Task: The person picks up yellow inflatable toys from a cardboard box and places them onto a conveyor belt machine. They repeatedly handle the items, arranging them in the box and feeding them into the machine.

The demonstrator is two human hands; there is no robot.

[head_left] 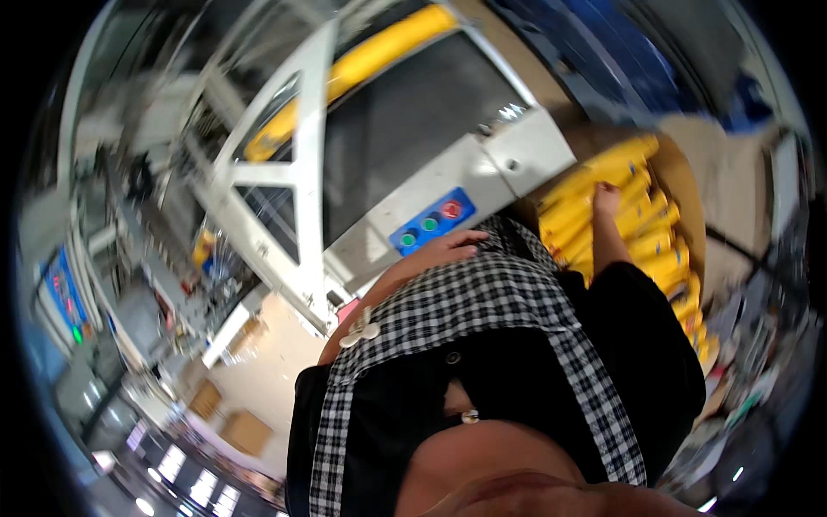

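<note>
My right hand (606, 199) is on the yellow packs (644, 228) lying in the cardboard box (690, 185); whether it grips one, I cannot tell. Their small marks are too blurred for reading. My left hand (459, 245), fingers apart, is near the blue button panel (439, 219).

At three o'clock a brown box (689, 194) holds yellow packages (646, 220); at twelve, a dark machine bed (413, 108) carries a yellow length (392, 50).
</note>
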